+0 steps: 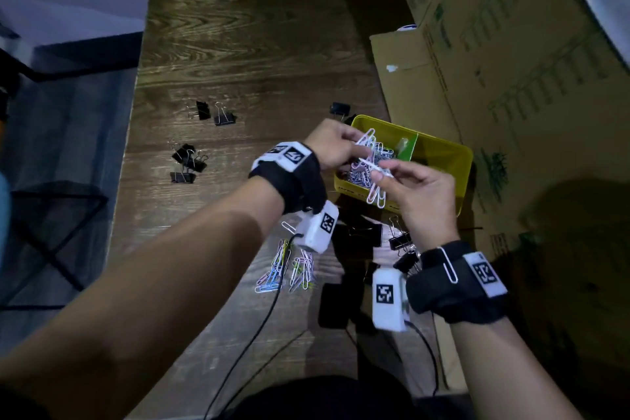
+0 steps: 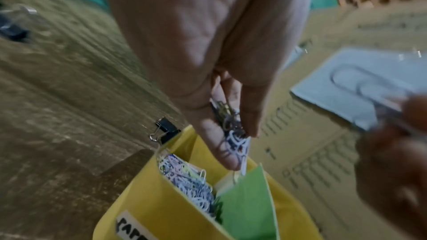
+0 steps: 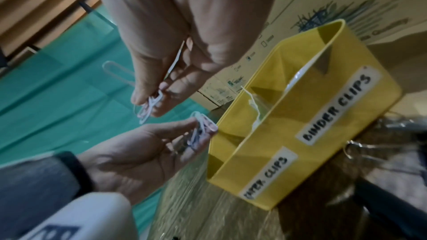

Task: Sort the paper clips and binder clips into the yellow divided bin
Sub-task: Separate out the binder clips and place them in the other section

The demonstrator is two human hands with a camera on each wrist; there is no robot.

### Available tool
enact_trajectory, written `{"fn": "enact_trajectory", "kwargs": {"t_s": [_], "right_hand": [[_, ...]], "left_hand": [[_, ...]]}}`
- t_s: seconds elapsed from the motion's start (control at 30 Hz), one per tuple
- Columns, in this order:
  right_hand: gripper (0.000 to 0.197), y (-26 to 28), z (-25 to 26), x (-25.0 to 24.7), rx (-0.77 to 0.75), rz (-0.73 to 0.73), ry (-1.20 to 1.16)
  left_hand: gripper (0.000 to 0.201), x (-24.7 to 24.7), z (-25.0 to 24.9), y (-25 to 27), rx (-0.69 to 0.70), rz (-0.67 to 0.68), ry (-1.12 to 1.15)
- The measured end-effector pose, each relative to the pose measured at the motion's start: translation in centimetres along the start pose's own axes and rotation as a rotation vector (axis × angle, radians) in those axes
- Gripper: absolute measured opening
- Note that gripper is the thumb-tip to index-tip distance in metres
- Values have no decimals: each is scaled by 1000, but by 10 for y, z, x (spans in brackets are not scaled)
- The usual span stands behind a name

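Wooden table [image 1: 238, 44]: both hands pinch paper clips [image 1: 366, 147] (tangled) above yellow bin [image 1: 443, 150].

From my feed: divided bin [image 1: 439, 150] sits on counter [image 1: 245, 44], right side, boxes [image 1: 511, 44] behind it. Paper clips [image 1: 376, 155] in its left compartment. Binder clips [image 1: 187, 160] scattered far left. More paper clips [image 1: 289, 269] lie in front of bin.
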State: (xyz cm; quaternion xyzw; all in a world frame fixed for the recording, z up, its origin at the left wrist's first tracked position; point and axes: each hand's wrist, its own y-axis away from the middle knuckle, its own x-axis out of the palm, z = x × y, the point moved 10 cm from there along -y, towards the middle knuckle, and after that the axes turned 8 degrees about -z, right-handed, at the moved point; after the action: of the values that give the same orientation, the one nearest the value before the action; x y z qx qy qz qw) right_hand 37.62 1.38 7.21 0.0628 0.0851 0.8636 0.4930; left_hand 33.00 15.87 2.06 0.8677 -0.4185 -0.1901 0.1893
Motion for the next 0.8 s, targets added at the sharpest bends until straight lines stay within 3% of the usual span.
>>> {"fn": "enact_trajectory", "kwargs": {"t_s": [0.1,0.2,0.3,0.37,0.43,0.5,0.57,0.6,0.67,0.73,0.8], "right_hand": [[17,-21,3,-11,-3,-52,51],[16,-48,-3,-23,-18,-120,147],[13,-77,-10,-27,-44,-155,341],[13,-92,-13,-19,-57,-117,484],[17,-101,-17,-5,-69,-50,684],[23,-106,-26,12,-62,60,860],[31,-103,-37,29,-26,201,982],[34,-100,-40,35,-16,259,1031],[37,-94,-39,42,-36,300,1099],[40,-89,-39,43,-52,269,1117],[40,-83,-41,43,-70,233,1115]], "left_hand": [[9,23,3,-17,55,34,-269],[26,33,-1,-16,170,51,-684],[46,33,6,-15,187,101,-784],[43,26,5,-11,216,77,-720],[29,11,0,-5,245,16,-489],[14,-12,7,4,170,-42,-121],[18,-41,25,7,118,-134,22],[21,-55,33,10,121,-173,-45],[20,-69,50,14,185,-160,-438],[24,-66,77,26,263,-43,-831],[26,-56,108,39,333,82,-978]]}}
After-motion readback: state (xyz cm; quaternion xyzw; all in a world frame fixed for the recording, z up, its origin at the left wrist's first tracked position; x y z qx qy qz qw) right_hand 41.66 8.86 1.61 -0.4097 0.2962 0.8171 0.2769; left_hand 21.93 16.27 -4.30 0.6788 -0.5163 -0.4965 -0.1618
